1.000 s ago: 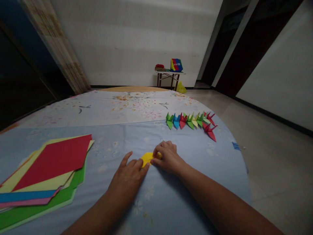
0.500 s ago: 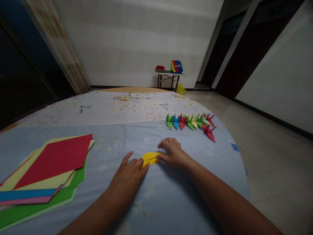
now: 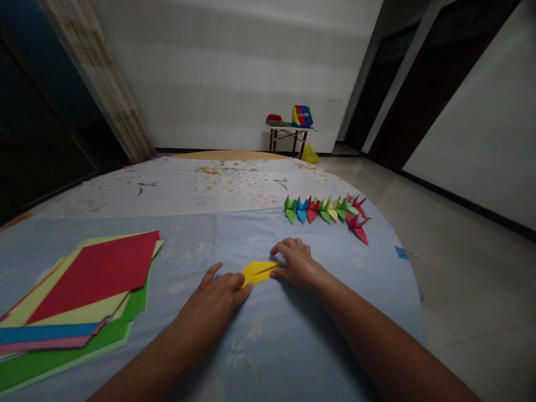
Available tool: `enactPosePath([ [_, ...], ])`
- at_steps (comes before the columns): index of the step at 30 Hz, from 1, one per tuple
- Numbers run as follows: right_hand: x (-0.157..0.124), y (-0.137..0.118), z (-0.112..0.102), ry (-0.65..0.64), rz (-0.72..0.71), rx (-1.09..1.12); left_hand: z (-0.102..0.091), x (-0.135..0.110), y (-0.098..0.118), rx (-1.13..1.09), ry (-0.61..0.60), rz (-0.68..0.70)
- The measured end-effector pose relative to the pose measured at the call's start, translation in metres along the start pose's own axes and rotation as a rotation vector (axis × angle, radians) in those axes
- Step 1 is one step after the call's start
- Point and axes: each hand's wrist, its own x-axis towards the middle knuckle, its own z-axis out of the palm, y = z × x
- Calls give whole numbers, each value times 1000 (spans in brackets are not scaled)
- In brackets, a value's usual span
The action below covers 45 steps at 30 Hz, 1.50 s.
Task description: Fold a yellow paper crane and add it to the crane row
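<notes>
A small piece of folded yellow paper (image 3: pixel 258 272) lies on the blue floral cloth between my hands. It has a narrow pointed shape with a slit along its middle. My left hand (image 3: pixel 224 290) grips its left end between thumb and fingers, with one finger raised. At the right end my right hand (image 3: pixel 295 262) pinches the tip, its other fingers curled above the paper. The right tip itself is partly hidden by the fingers.
A stack of coloured paper sheets (image 3: pixel 96 279) lies at the left. Several folded paper cranes (image 3: pixel 324 210) stand in a row at the right, near the table's edge. A blue clip (image 3: pixel 401 252) holds the cloth (image 3: pixel 268 357). A small side table (image 3: pixel 288 129) stands by the wall.
My left hand has shifted slightly left along the paper, and more of the yellow surface and its slit shows. The right hand has barely moved.
</notes>
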Motion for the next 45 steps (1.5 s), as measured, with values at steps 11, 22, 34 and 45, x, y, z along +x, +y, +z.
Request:
enactPosePath([
  [11, -1, 0, -2, -6, -28, 41, -9, -2, -2, -63, 20, -30],
  [22, 4, -11, 12, 69, -244, 150, 0, 3, -7, -66, 173, -33],
  [34, -2, -22, 9, 26, -96, 257, 4, 4, 15, -160, 234, -118],
  [45, -2, -12, -4, 69, -324, 155, 9, 10, 13, -114, 241, -143],
])
